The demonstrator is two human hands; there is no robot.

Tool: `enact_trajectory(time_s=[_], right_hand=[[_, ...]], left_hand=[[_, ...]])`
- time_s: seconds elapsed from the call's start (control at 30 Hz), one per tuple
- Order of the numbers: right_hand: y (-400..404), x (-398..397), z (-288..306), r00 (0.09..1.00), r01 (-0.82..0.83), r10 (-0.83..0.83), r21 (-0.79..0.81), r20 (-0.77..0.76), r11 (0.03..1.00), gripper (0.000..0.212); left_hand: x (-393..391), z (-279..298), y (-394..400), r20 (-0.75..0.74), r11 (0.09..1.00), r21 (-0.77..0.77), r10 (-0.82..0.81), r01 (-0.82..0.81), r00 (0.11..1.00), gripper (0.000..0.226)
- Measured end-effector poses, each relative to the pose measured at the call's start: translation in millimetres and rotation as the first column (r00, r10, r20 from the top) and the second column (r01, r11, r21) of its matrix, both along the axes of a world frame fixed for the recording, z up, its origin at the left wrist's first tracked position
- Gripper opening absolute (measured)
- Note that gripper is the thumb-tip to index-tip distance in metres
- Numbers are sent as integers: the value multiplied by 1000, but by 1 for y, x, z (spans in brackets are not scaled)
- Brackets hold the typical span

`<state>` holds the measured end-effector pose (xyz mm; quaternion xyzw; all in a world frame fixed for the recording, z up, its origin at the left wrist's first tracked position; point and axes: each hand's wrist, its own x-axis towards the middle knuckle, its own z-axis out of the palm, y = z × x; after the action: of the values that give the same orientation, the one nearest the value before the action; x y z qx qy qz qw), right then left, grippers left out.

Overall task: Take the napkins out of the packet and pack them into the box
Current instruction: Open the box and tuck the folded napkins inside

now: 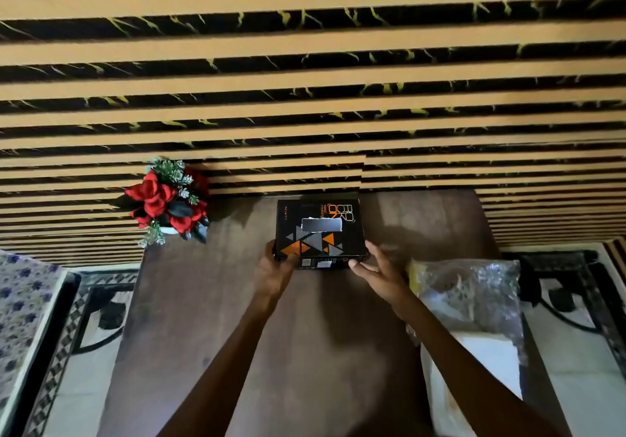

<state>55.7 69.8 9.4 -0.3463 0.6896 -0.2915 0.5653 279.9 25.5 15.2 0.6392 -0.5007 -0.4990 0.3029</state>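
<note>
1. Nearest the camera, two bare forearms reach forward over the dark wooden table (189, 301). The stretch of tabletop between and left of them is bare, so there is open room on that side up to the table's left edge.
2. On the right, the clear plastic packet (474, 287) lies along the table's right edge, with white napkins (484, 362) showing through its near part. It lies just beside the right forearm, leaving little free surface there.
3. The left hand (274, 269) grips the near left corner of the black box (320, 230), thumb on the top face and fingers curled round the side.
4. The right hand (376, 269) is at the box's near right corner with fingers spread apart; the fingertips (353, 263) touch the near edge, not clamped on it.
5. The box lies flat and closed, its printed lid up, mid-table toward the far edge.
6. Farther left, a pot of red flowers (166, 199) stands at the far left corner, well apart from the box.
7. Behind the table rises a striped wall (305, 81).
</note>
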Motion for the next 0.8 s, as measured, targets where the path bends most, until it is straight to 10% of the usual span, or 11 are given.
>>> enact_trajectory(time_s=[0.47, 0.8], right_hand=[[225, 13, 4, 996, -77, 76, -37, -40, 996, 82], [228, 14, -4, 978, -88, 63, -119, -200, 989, 71]], left_hand=[[-1, 34, 222, 13, 994, 56, 95, -96, 995, 45], [17, 10, 238, 292, 996, -26, 94, -91, 952, 71]])
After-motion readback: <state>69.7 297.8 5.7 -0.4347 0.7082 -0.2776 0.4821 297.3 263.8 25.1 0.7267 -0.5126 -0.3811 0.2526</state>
